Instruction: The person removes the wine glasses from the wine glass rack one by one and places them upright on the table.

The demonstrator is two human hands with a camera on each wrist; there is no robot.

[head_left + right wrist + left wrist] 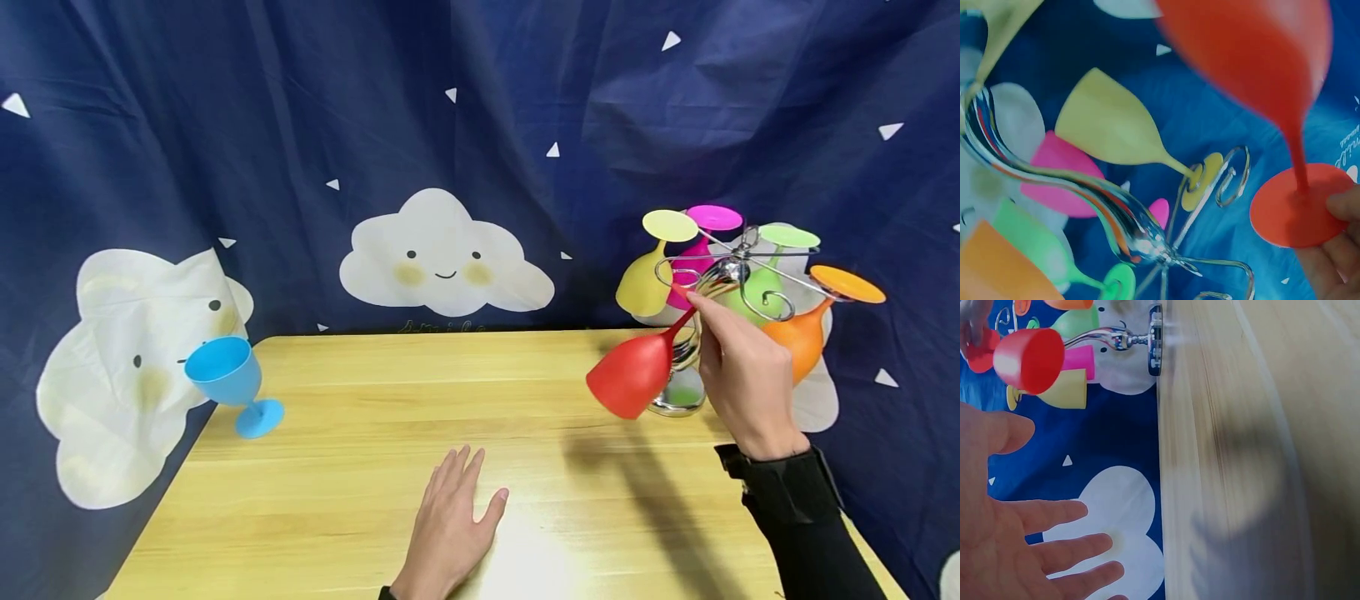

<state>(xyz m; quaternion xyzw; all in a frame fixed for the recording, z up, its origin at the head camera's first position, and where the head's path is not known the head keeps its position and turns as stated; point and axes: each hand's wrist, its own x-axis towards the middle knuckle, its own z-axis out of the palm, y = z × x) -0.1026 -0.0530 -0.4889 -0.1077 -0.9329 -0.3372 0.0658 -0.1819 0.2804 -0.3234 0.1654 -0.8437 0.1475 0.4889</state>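
Left grip (450, 525): over the counter (375, 400), toward its near edge; your fingers are straight and spread, holding nothing.
Right grip (746, 367): nearly closed; you pinch the foot of the red goblet (633, 375) between thumb and fingers.
Red goblet: tilted mouth-down, just before the rack (733, 268); best move it slowly, stem clear of the wire.
Blue goblet (232, 375): upright near the counter's far left corner.
Rack: near the far right corner; avoid jolting its yellow goblet (643, 283), pink goblet (693, 258), green goblet (757, 292) and orange goblet (798, 337).
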